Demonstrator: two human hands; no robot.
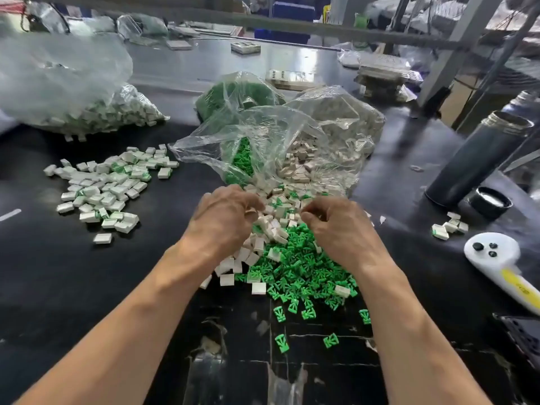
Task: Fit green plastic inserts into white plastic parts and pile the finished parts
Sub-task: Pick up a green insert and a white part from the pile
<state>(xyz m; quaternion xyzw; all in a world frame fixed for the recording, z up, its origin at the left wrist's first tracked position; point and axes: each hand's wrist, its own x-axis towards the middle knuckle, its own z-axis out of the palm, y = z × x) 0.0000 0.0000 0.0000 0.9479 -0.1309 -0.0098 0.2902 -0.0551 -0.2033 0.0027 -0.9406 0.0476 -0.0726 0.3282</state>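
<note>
Right in front of the person, a loose heap of green inserts point(304, 273) spreads over the black counter point(87, 287), with a few strays nearer the body, and a heap of white parts point(263, 241) lies against its far left side, the two mixing where they meet. Both hands are down in that mixed patch, backs up. The left hand point(225, 217) has its fingers curled into the white parts, and the right hand point(342, 226) has its fingers bunched together at the tips just above them; whether either grip actually holds a piece I cannot tell, since the fingertips are hidden and the small parts blur there. Just behind the hands an open clear plastic bag point(263, 141) spills more green inserts and pale parts toward them, and a second bag of green pieces point(233, 95) sits behind it. Off to the left, well apart from the hands, lies the pile of finished parts point(108, 188), white blocks with green showing at their edges, and farther back a large clear bag point(73, 92) holds many more. To the right stand a dark flask point(479, 159) with its cap point(491, 201) off beside it, a small cluster of finished pieces point(450, 228) and a white handheld controller point(502, 261).
</note>
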